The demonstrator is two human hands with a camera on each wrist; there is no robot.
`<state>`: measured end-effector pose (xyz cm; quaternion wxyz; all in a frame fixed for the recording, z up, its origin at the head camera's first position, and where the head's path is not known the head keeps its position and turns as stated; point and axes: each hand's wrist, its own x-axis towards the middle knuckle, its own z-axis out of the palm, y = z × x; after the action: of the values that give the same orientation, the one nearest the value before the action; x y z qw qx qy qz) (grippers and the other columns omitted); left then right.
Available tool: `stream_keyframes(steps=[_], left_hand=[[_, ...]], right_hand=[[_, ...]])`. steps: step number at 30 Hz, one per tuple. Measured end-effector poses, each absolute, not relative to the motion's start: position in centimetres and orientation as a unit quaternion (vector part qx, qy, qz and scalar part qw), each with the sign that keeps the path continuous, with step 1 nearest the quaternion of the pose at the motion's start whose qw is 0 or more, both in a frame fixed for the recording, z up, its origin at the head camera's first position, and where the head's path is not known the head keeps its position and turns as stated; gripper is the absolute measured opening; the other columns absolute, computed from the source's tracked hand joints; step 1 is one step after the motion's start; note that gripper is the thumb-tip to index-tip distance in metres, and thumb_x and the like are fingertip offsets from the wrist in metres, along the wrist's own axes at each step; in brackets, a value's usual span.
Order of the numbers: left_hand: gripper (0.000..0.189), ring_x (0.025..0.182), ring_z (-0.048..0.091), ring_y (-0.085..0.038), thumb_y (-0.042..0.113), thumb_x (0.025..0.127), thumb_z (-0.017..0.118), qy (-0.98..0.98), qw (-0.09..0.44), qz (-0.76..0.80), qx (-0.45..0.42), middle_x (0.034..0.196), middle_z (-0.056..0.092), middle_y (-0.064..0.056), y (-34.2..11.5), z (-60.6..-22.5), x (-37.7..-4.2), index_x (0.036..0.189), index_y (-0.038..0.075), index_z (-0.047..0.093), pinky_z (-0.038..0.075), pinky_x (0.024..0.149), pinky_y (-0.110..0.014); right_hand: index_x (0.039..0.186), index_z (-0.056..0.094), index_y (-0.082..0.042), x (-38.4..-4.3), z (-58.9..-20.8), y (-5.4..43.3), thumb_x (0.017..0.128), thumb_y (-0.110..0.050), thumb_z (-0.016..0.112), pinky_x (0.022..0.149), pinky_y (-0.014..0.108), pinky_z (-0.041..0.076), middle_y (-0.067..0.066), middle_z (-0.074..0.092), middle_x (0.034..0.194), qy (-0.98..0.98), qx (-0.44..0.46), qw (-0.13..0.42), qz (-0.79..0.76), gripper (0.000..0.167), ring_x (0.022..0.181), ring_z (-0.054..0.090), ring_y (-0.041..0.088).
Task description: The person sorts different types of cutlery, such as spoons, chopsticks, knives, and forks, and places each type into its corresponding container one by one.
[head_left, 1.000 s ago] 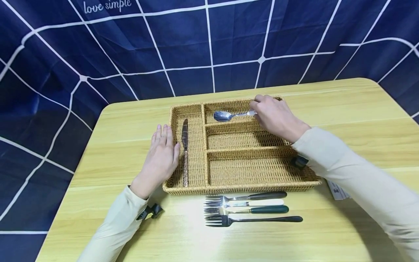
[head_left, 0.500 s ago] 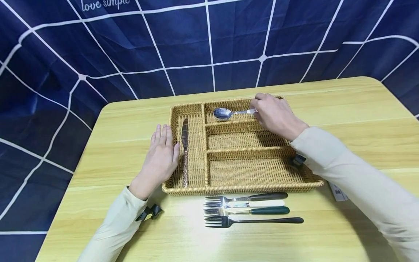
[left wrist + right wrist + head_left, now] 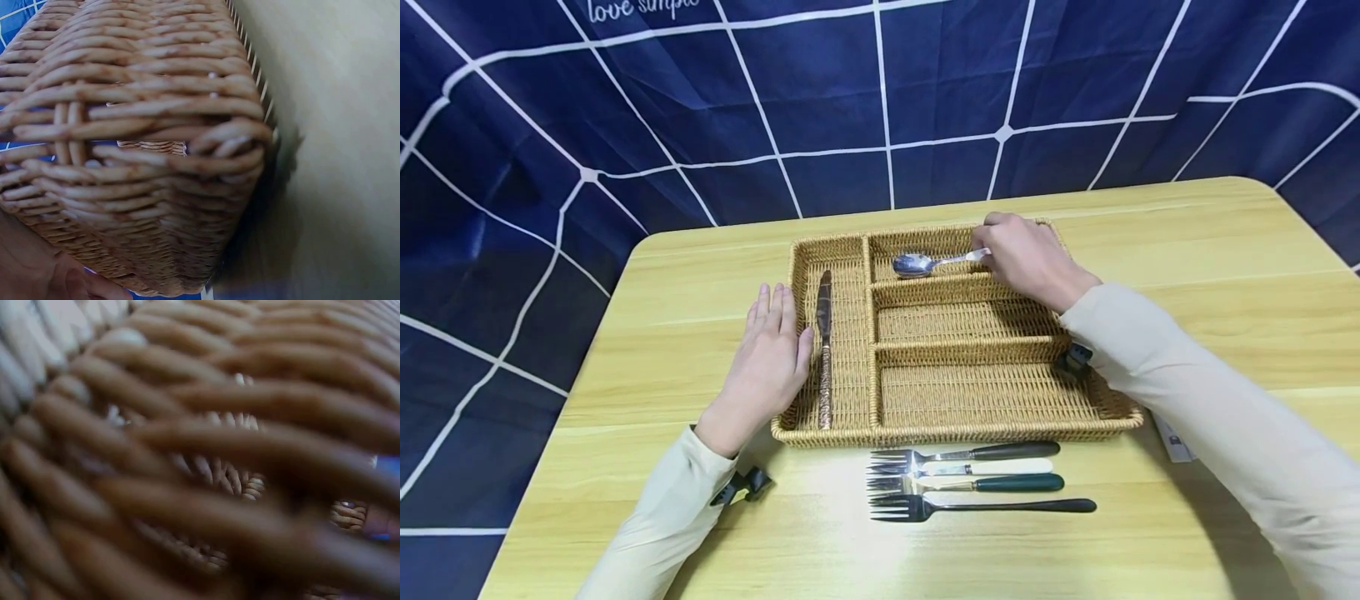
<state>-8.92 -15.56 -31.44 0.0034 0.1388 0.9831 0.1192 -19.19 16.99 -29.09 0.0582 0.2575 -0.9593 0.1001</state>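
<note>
My right hand (image 3: 1030,258) grips a spoon (image 3: 913,265) by its pale handle, over the back compartment of a wicker cutlery tray (image 3: 970,396). The spoon's shiny bowl points left, and the handle's end is hidden in the hand. My left hand (image 3: 763,354) lies with straight fingers along the tray's left side. Beside it, inside the left compartment, a table knife (image 3: 825,333) with a textured copper-coloured handle lies lengthwise. In the left wrist view the tray's woven corner (image 3: 144,175) fills much of the picture. Blurred wickerwork (image 3: 206,444) covers the right wrist view.
In front of the tray several forks lie side by side on the wooden table (image 3: 662,333), with dark (image 3: 1015,451), white (image 3: 1022,466), green (image 3: 1018,482) and black (image 3: 1022,505) handles. A small pale object (image 3: 1175,442) is partly hidden by the right sleeve. A blue curtain (image 3: 827,92) stands behind.
The spoon's bowl has shifted slightly right, and its handle slants up more towards my right hand. My right wrist has moved a little left and up. My left hand stays put.
</note>
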Motion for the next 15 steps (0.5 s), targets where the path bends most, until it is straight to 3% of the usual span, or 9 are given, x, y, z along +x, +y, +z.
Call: stream_keyframes(steps=[9,12,15], left_hand=[[0.064,0.145,-0.002,-0.042,0.029,0.105,0.033,0.984,0.004,0.118,0.137,0.154,0.011,-0.033,-15.5,-31.4,-8.8,0.147,-0.014,0.011,0.005,0.119,-0.05],[0.065,0.145,-0.001,-0.043,0.029,0.105,0.033,0.984,0.004,0.118,0.137,0.154,0.011,-0.033,-15.5,-31.4,-8.9,0.147,-0.015,0.011,0.005,0.119,-0.051],[0.065,0.144,0.001,-0.044,0.03,0.105,0.032,0.984,0.004,0.118,0.137,0.154,0.011,-0.033,-15.5,-31.5,-8.9,0.147,-0.015,0.011,0.006,0.119,-0.051]], right_hand=[[0.086,0.071,-0.004,-19.9,-29.0,16.8,0.081,0.002,0.069,0.06,0.049,0.055,0.013,0.066,0.087,-0.959,0.264,0.035,0.1,0.008,0.077,0.064,0.033],[0.079,0.07,-0.006,-20.2,-29.0,16.6,0.078,0.009,0.061,0.058,0.048,0.054,0.012,0.068,0.083,-0.96,0.261,0.028,0.097,0.017,0.076,0.064,0.032],[0.078,0.07,-0.007,-20.3,-29.0,16.6,0.079,0.007,0.063,0.058,0.048,0.054,0.012,0.069,0.084,-0.964,0.246,0.019,0.1,0.015,0.077,0.064,0.031]])
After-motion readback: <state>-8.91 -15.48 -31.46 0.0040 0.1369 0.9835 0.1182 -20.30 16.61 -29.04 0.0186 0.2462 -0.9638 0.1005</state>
